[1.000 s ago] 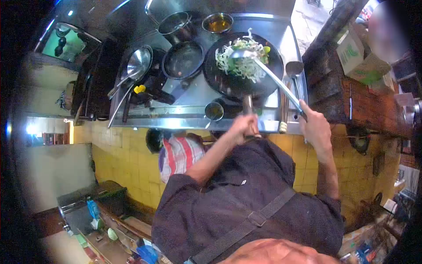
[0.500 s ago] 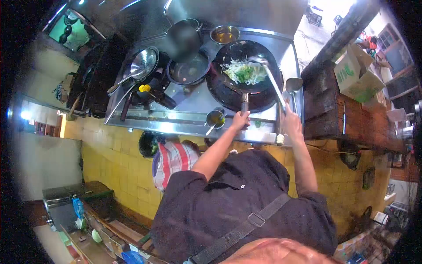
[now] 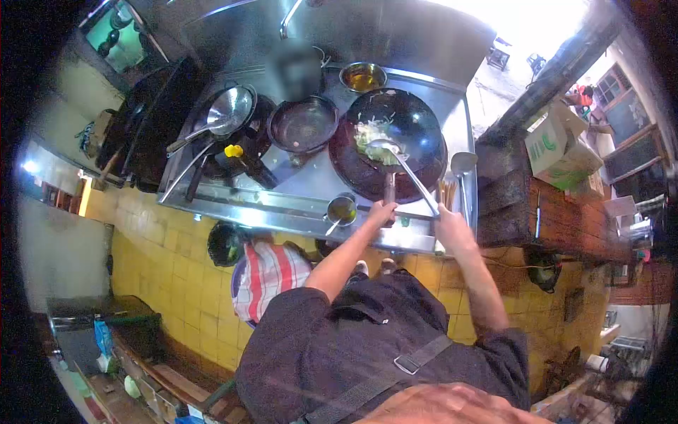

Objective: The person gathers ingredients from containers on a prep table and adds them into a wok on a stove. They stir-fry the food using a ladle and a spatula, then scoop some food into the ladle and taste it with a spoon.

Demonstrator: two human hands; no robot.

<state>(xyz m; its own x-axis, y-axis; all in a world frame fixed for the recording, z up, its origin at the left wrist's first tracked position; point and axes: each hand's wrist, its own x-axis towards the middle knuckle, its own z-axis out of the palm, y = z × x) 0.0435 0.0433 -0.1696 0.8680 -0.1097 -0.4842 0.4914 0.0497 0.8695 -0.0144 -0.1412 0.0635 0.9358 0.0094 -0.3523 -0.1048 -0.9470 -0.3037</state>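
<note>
A dark wok stands on the steel stove, its handle pointing toward my body. My left hand is closed around that handle. My right hand grips the end of a long metal ladle, whose bowl rests among pale shredded vegetables in the near left part of the wok. Just left of my left hand, a small metal cup with greenish contents and a spoon sits on the stove's front ledge.
Left of the wok are an empty dark pan and a metal strainer. A bowl of amber liquid stands behind it. A spatula lies at the right. Beyond is a wooden counter with a cardboard box.
The vegetables have shifted toward the wok's left side. The ladle's bowl has moved down and left into them, with my right hand lower than half a second ago. The camera view has shifted.
</note>
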